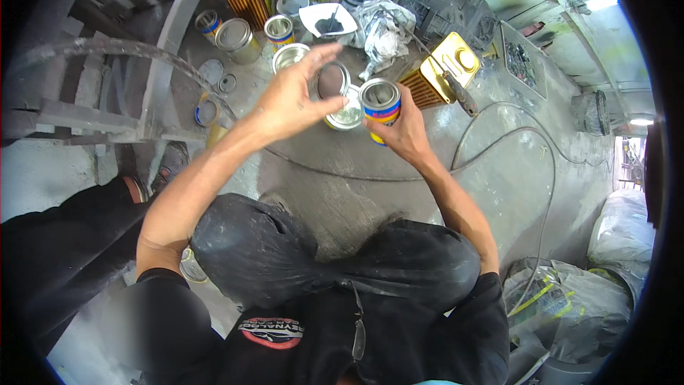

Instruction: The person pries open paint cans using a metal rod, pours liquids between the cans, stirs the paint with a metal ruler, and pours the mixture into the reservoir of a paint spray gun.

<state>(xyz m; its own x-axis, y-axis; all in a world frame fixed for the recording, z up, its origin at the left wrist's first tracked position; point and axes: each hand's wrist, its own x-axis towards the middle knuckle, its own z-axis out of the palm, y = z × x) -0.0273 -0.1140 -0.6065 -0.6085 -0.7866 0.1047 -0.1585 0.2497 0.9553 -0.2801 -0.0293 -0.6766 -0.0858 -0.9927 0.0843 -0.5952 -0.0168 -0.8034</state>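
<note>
My right hand (408, 128) is wrapped round a small open can (382, 115) with a blue, red and yellow label. The can is upright, its metal rim toward me. To its left, my left hand (292, 100) has its thumb and fingers spread around a round can lid (332, 80), grey-brown inside a shiny metal rim. Just beyond and below the lid, a metal can (345, 118) shows a bright silvery inside. Another open can (288, 57) sits behind my left fingers, partly hidden.
Several cans, including a grey-lidded can (235, 36), stand at the far left. A yellow tin (452, 64) with a scraper on top is right of my right hand. Crumpled plastic (385, 28) lies behind. A hose (499, 125) curves over the floor. Another person's leg (78, 221) is at left.
</note>
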